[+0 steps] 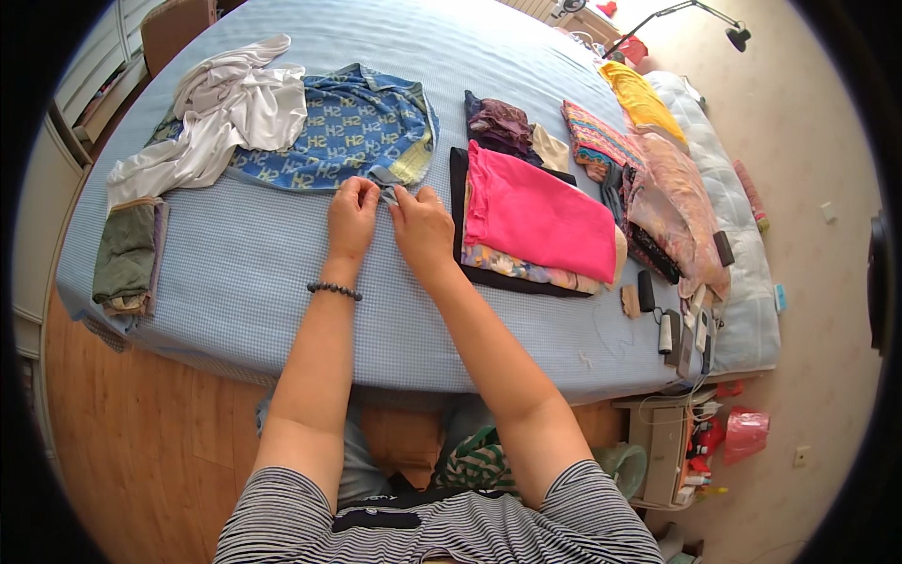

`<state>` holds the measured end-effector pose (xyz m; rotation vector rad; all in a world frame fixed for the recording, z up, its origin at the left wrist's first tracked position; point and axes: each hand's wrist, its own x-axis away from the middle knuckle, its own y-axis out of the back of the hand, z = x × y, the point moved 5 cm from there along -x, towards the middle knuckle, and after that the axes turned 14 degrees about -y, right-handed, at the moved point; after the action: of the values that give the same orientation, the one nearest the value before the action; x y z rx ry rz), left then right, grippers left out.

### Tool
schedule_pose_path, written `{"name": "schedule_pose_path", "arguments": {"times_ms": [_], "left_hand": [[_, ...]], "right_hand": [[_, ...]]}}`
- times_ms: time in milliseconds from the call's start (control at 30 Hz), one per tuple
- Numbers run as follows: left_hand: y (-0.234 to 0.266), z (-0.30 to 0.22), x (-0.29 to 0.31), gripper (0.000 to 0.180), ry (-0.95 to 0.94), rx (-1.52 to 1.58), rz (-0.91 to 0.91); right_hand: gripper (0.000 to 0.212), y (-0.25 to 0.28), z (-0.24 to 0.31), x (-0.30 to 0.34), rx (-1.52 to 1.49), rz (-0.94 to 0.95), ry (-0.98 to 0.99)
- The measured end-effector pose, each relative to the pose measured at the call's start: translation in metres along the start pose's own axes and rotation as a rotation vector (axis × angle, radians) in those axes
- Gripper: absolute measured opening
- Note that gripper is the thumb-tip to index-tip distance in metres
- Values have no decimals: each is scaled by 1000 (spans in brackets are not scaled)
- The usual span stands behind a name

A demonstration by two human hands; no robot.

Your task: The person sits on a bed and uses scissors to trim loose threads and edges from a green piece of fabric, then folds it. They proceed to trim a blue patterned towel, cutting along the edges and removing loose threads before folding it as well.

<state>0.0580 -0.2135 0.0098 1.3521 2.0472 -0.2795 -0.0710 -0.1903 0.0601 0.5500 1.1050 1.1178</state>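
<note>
pinching a blue patterned cloth [366, 122] by its edge in both hands [353, 221] [425, 230], round green container [639, 470] lower right, contents indistinct

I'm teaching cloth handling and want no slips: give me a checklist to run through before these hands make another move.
1. Left hand pinching the near edge of the blue patterned cloth: ok.
2. Right hand pinching that same edge, close beside the left: ok.
3. Firmness of both pinches: cannot tell from this view.
4. Blue patterned cloth clear of the white cloth: not ok, the two meet at its left side.
5. White cloth neatly folded: not ok, it lies rumpled.
6. Pink cloth folded, to the right: ok.
</note>
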Motion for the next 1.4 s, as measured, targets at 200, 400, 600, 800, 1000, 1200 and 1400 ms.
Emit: {"name": "schedule_pose_path", "arguments": {"times_ms": [200,400,600,800,1000,1200,1400], "left_hand": [[-1,-3,1,11,29,1,12],[0,2,2,12,91,60,-5],[-2,-29,4,10,208,594,125],[-3,-98,16,6,-21,438,363],[5,-166,78,6,-194,352,580],[29,-180,125,11,-76,294,554],[43,-118,144,11,170,309,379]], "right_hand": [[22,-12,6,-8,58,-69,50],[24,-8,5,-5,41,-79,23],[27,7,-26,10,-1044,449,-552],[11,54,-40,29,-1320,514,-677],[11,99,-82,105,-1344,716,-760],[25,221,-260,176,-510,23,-688],[23,231,-297,189,-223,143,-692]]}}
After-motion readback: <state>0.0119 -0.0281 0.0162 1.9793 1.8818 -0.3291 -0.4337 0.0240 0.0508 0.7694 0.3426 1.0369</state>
